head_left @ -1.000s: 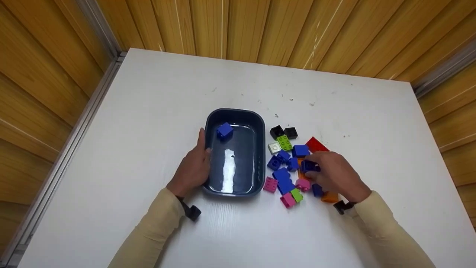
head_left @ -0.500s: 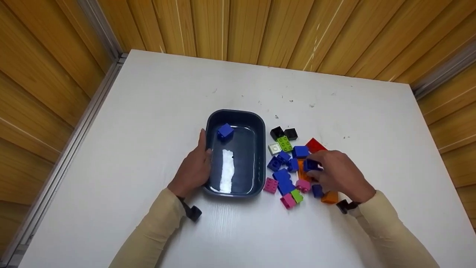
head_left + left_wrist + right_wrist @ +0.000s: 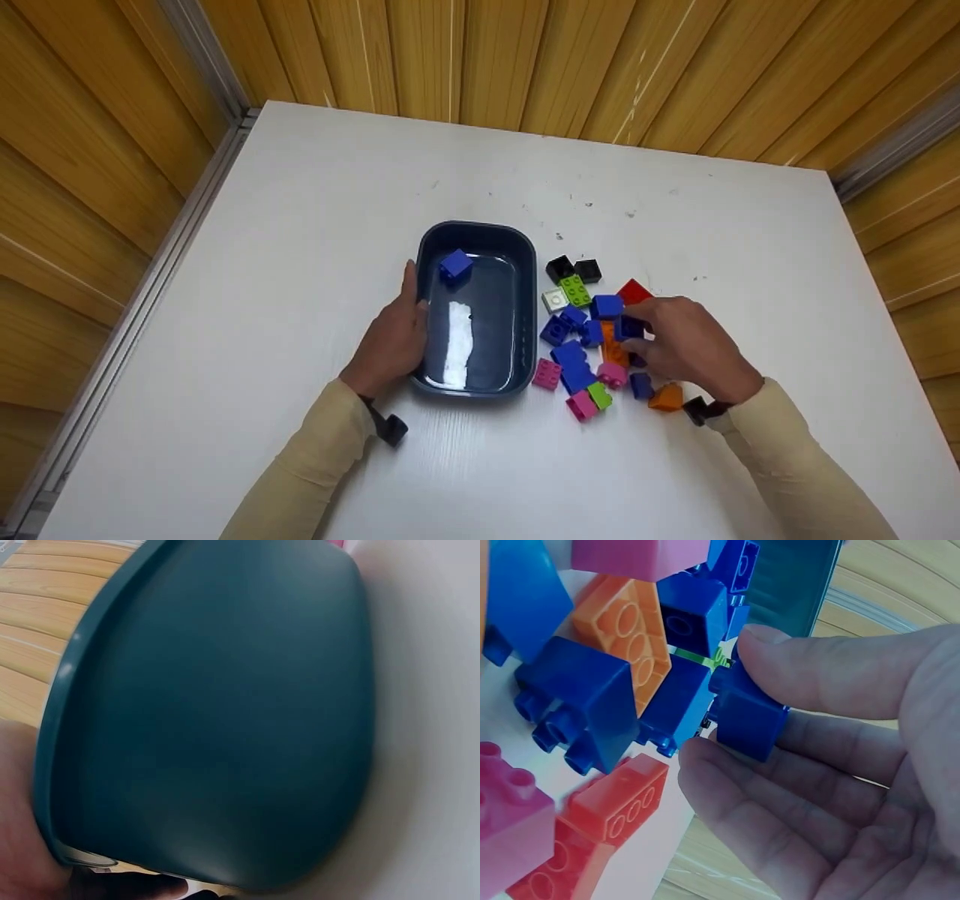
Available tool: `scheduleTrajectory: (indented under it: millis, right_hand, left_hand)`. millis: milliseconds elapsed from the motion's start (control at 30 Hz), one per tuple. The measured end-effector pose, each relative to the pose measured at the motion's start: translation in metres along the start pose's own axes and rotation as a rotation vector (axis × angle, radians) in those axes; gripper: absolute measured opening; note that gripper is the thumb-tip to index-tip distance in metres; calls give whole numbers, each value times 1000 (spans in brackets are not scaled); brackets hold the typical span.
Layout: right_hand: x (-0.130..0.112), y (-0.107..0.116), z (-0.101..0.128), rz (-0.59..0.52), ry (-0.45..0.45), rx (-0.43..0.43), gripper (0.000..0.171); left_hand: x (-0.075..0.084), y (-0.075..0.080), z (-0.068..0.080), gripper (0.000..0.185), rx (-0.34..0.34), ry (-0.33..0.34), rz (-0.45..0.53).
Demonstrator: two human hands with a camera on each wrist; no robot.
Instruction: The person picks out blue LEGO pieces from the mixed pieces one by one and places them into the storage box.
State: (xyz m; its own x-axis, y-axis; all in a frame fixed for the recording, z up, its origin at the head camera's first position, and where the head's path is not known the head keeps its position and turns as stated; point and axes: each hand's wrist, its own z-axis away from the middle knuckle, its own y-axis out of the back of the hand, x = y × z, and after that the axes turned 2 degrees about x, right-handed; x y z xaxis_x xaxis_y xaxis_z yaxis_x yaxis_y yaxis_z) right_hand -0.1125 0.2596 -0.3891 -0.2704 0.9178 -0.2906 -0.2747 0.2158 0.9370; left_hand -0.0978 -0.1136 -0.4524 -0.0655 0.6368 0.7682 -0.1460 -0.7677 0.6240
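Right hand (image 3: 686,349) pinching a blue brick (image 3: 628,328) between thumb and fingers (image 3: 802,675), at the right edge of the brick pile (image 3: 592,337) on the white table (image 3: 300,225); the wrist view shows the brick (image 3: 746,709) clamped just clear of the neighbouring blue and orange bricks. Left hand (image 3: 390,341) laid against the left wall of the dark tub (image 3: 525,247), thumb hooked over the rim, fingers along the outside, gripping it. The tub stands just left of the pile and holds one blue brick in tub (image 3: 454,264) near its far end. The left wrist view is filled by the tub's outer wall (image 3: 225,712). Pink, green, black, red and white bricks lie around the pile; wood panelling (image 3: 487,52) encloses the table.
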Motion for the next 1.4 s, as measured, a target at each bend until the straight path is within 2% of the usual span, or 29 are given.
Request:
scheduleTrajectory:
  millis: [267,500,667,867,1133,1400]
  right_hand:
    - [-5,6,-3,14,24,-1,42]
    - [-13,12,-8,22,8,-13,45]
    - [-21,14,-12,37,56,37,44]
    - [-27,16,-17,49,132,86,41]
    - [-39,19,-22,51,127,75,46]
    - [-49,18,-29,58,164,73,48]
  left_hand:
    - [0,1,1,67,0,-7,1]
    - [1,2,0,67,4,-5,7]
    - [0,2,0,67,2,-3,16]
    - [-1,2,-1,67,24,-35,8]
    - [-3,0,-2,68,21,-37,15]
    - [-4,-1,0,68,23,-46,21]
